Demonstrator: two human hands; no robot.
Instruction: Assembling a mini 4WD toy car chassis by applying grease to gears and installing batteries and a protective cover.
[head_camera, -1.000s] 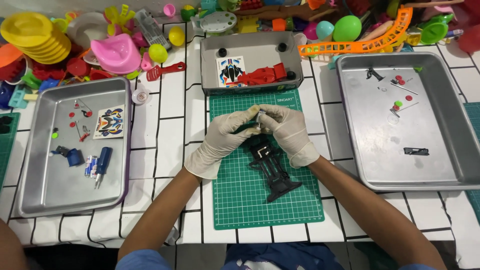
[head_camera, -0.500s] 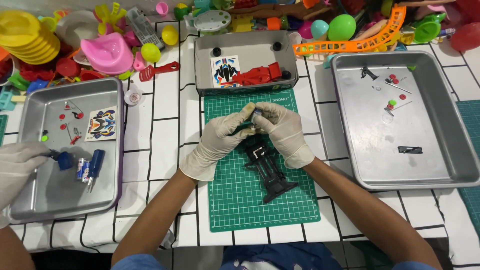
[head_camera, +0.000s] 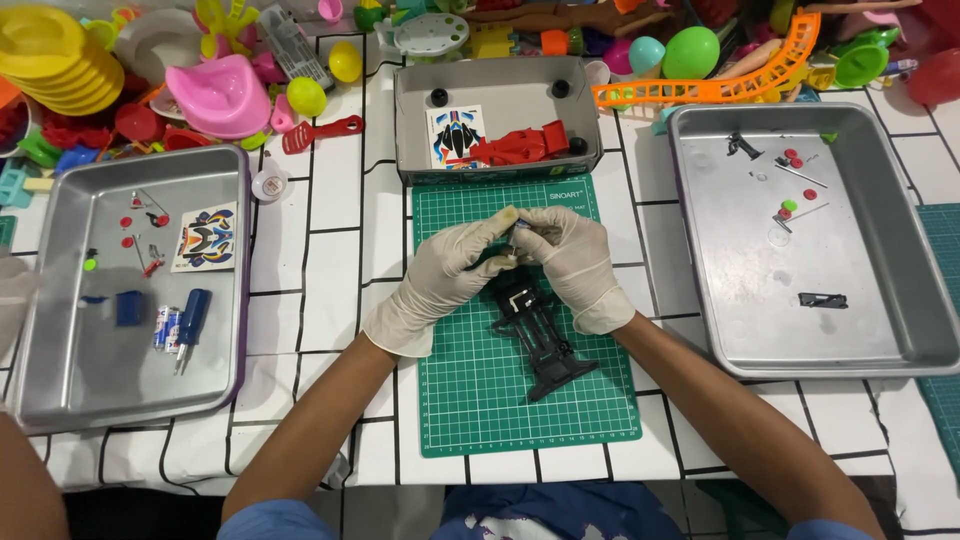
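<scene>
Both of my hands wear white gloves and meet over the green cutting mat (head_camera: 480, 400). My left hand (head_camera: 440, 275) and my right hand (head_camera: 570, 260) pinch a small dark part (head_camera: 520, 232) between their fingertips, just above a black toy car chassis (head_camera: 535, 330) that lies on the mat. The small part is mostly hidden by the fingers. Behind the mat stands a small metal tray (head_camera: 420, 150) with a red car body (head_camera: 520, 148), a sticker sheet (head_camera: 455, 135) and black wheels.
A metal tray (head_camera: 60, 330) on the left holds a blue screwdriver (head_camera: 190, 315), batteries, a sticker sheet and small parts. Another metal tray (head_camera: 900, 320) on the right holds small red and green bits. Colourful plastic toys crowd the back edge. Another person's gloved hand (head_camera: 12, 300) shows at the far left.
The other person's gloved hand has drawn back from the left tray toward the frame's edge. My hands stay together over the chassis, barely shifted.
</scene>
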